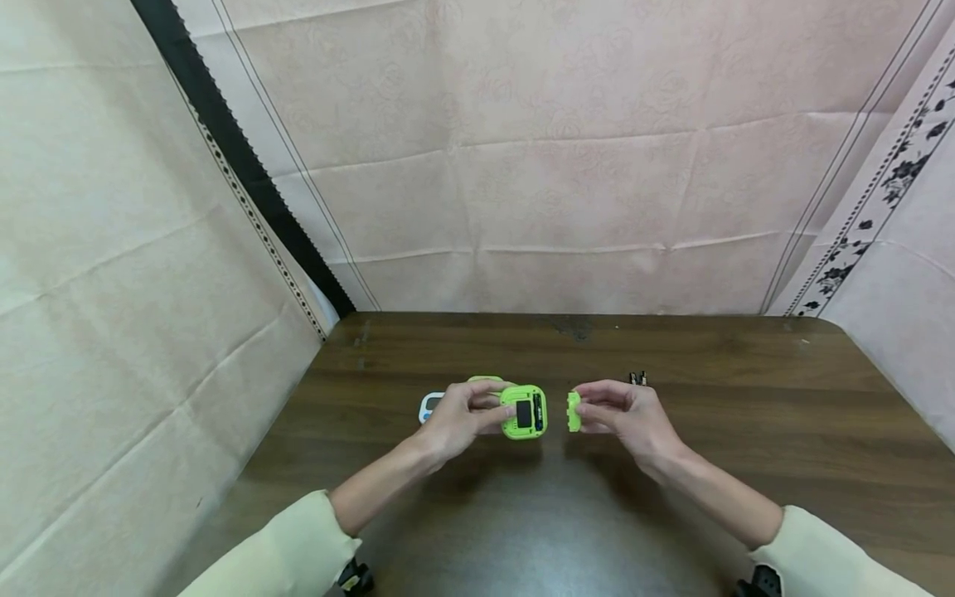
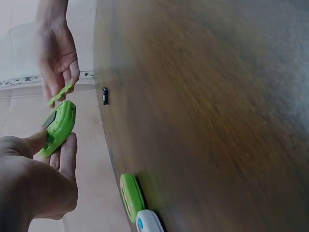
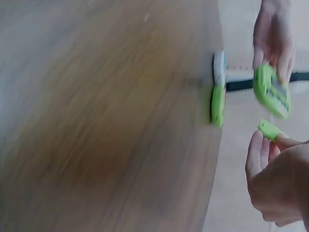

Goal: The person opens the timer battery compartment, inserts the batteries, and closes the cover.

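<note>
In the head view my left hand [image 1: 464,414] grips a rounded lime-green handheld device [image 1: 524,412] by its left edge, thumb on the face and fingers behind. That face has a dark rectangular panel and, beside it, an uncovered slot with a dark battery [image 1: 538,411] inside. My right hand [image 1: 625,416] pinches a small lime-green battery cover [image 1: 574,412] between thumb and fingers. A short gap separates the cover from the slot side of the device. Both parts are held above the table, and the left wrist view shows the cover [image 2: 62,93] just past the device's end.
Behind my left hand, a white device [image 2: 148,221] with a blue button lies beside a second green device [image 2: 130,197] on the brown wooden table [image 1: 477,522]. Small dark batteries [image 1: 637,378] lie beyond my right hand. Pale cloth [image 1: 567,166] hangs past the table's far edge.
</note>
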Demonstrator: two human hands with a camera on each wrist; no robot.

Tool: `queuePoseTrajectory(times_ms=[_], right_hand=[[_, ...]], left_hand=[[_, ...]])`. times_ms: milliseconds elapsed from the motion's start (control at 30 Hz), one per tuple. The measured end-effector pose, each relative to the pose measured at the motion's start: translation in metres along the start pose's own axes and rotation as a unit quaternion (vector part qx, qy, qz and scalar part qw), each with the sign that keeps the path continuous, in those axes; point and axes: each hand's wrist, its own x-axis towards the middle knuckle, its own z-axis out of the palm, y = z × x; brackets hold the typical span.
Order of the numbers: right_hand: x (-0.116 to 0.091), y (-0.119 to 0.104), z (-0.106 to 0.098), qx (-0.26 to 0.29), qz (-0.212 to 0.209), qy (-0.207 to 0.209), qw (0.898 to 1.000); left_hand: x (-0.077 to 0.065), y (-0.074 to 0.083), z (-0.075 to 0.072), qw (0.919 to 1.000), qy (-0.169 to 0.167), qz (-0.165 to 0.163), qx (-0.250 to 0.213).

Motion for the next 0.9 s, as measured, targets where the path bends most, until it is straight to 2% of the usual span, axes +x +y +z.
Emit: queuePoseTrajectory(times_ms=[267, 633, 900], right_hand=[[-0.001, -0.008, 0.020, 0.007, 0.002, -0.005, 1.000], [-0.003, -0.014, 0.031, -0.008, 0.020, 0.013, 1.000], [-0.003, -0.017, 0.034, -0.039, 0.024, 0.029, 0.999]], left_hand=[[0.002, 0.002, 0.008, 0.9999, -0.004, -0.010, 0.001], [0.001, 0.003, 0.011, 0.9999, -0.007, -0.010, -0.011], [0.001, 0.005, 0.014, 0.9997, -0.005, -0.012, -0.019]])
